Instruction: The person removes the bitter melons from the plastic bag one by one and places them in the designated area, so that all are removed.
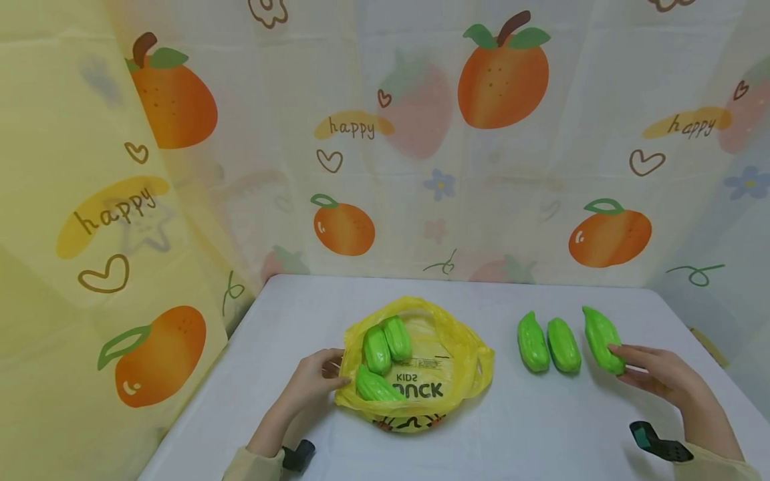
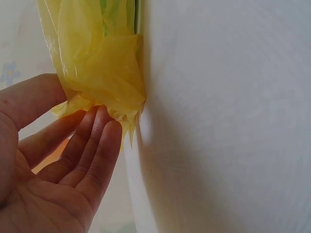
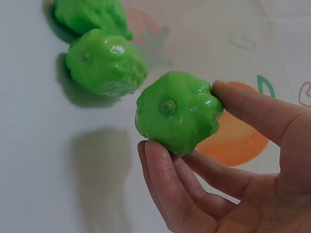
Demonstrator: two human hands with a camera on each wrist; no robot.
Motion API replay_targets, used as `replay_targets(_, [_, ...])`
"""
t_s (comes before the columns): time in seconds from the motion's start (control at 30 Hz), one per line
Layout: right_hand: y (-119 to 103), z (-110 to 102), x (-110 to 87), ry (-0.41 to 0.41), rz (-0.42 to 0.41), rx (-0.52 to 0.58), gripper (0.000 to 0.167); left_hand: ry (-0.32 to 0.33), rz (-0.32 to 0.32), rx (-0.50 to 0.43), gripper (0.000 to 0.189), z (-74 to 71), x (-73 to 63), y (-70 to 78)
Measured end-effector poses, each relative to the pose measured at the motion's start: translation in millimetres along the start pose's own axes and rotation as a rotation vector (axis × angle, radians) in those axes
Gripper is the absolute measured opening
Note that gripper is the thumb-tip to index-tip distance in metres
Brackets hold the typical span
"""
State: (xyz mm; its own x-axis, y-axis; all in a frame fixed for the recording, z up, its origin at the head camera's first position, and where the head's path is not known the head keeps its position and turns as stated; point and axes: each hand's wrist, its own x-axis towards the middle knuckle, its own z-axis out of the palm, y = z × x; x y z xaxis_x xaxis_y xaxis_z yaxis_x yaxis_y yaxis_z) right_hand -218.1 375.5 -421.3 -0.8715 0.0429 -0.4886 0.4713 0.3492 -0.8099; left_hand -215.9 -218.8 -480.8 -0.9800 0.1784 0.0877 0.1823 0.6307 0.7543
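The right hand [image 1: 664,375] pinches an elongated green gourd [image 1: 600,337], lower right; the left hand [image 1: 309,379] pinches a yellow plastic bag [image 1: 464,341], lower centre.

Six green vegetables [image 1: 564,346] can be seen: three in one yellow bag [image 1: 466,344], two laid on one table [image 1: 481,441], one held. One left hand [image 1: 315,375], one right hand [image 1: 662,375], two black wrist cameras [image 1: 658,443] and five printed oranges [image 1: 504,85] are also shown.

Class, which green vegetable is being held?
The rightmost green vegetable, gripped by the right hand; two others lie on the table, three inside the yellow bag.
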Motion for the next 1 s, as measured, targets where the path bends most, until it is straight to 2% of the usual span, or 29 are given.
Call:
replay_targets(0.33, [6, -2, 7.4, -0.016, 0.016, 0.033, 0.084, -0.002, -0.011, 0.001, 0.047, 0.1, 0.0, 0.3])
replay_targets(0.7, [11, 2, 20.9, -0.02, 0.046, 0.033, 0.087, -0.002, 0.011, -0.005, 0.048, -0.4, -1.1, 0.9])
replay_targets(1.0, [17, 6, 27.6, 0.02, 0.066, 0.116, 0.084, 0.001, 0.005, 0.001, 0.047, -0.5, -1.0, 1.2])
